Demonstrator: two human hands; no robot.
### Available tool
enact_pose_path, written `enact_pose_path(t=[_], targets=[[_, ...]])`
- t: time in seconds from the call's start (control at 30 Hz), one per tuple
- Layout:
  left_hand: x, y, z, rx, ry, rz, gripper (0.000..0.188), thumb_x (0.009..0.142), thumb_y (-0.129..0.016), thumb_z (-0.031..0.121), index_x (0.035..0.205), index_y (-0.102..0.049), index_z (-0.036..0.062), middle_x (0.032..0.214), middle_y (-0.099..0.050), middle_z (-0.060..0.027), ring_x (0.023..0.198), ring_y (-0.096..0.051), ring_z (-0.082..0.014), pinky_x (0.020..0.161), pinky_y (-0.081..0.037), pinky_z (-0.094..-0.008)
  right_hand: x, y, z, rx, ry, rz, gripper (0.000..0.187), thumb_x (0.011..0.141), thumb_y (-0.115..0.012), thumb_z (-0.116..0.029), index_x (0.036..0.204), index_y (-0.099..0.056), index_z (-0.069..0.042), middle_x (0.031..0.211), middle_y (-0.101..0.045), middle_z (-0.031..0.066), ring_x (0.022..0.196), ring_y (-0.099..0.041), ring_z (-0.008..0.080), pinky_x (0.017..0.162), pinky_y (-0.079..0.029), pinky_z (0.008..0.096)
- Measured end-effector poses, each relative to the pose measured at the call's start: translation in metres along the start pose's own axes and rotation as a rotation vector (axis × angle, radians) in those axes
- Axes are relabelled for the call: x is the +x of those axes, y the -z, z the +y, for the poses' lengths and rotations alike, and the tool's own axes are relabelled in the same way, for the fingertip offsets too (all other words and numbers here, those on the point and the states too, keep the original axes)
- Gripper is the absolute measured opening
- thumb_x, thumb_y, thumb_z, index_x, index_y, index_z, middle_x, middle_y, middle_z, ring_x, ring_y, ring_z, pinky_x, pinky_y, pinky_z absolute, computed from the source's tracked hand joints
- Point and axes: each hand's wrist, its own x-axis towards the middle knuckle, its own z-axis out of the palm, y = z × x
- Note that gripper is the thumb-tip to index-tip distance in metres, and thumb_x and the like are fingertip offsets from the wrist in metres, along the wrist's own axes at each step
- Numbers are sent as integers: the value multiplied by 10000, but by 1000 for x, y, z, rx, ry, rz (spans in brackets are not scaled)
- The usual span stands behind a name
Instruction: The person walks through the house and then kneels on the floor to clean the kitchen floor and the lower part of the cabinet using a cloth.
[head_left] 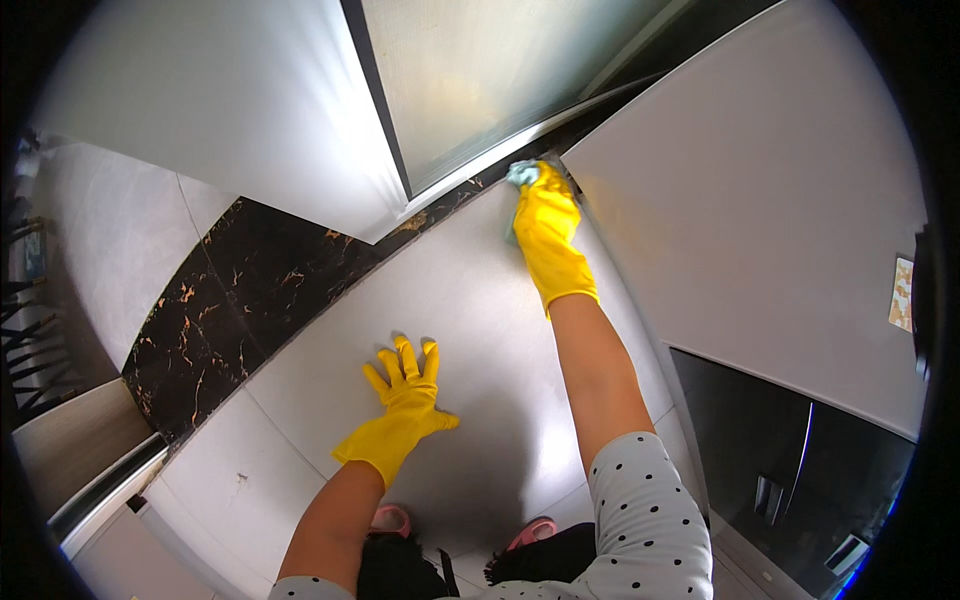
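My right gloved hand (549, 205) grips the bunched pale-green cloth (522, 173) at the right end of the black marble threshold (260, 275), apparently compacted to fit the corner. My left gloved hand (405, 400) spreads its fingers over floor tile (470, 290) this side of the threshold, presumably for balance.

Count: two hands (405, 395) (545, 200) are showing, wearing two yellow gloves (385, 440) (556, 262). One pale green cloth (522, 172) is showing. Two dotted sleeves (650, 510) (315, 588) are showing. Two pink shoes (395, 517) (530, 533) are peeking out. Two handles (768, 499) (847, 553) are showing on one black cabinet (725, 420).
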Motion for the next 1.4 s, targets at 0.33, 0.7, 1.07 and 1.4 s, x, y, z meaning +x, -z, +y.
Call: enact_pose_path(t=[0.33, 0.7, 1.07, 1.4], targets=[[3, 1, 3, 13, -16, 11, 1449, 570, -880, 602, 1605, 11, 117, 1580, 197, -369, 1458, 88, -599, 1106, 14, -746, 17, -10, 19, -139, 111, 27, 572, 965, -485, -247, 1492, -387, -50, 1564, -384, 181, 1432, -373, 378, 1200, -260, 442], [0, -6, -4, 7, 7, 25, 1456, 560, -878, 605, 1605, 18, 131, 1596, 163, -356, 1470, 64, -584, 1127, 3, -719, -99, -10, 111, 32, -206, 4, 464, 991, -416, -142, 1441, -452, -37, 1506, -463, 177, 1407, -420, 338, 1198, -293, 395], [0, 0, 5, 20, -12, 29, 1468, 567, -884, 592, 1602, 56, 144, 1604, 189, -322, 1479, 68, -564, 1137, -5, -710, -106, -16, 168, -108, 9, 67, 525, 949, -420, -49, 1473, -435, -86, 1504, -475, 139, 1366, -464, 327, 1151, -368, 381], [-1, 4, 0, 22, 0, 38, 1450, 582, -873, 595, 1604, 48, 137, 1603, 187, -329, 1476, 80, -570, 1133, -3, -716, -117, 0, 126, -42, -42, 209, 472, 944, -501, -163, 1403, -507, -56, 1455, -519, 170, 1347, -468, 362, 1147, -360, 412]])
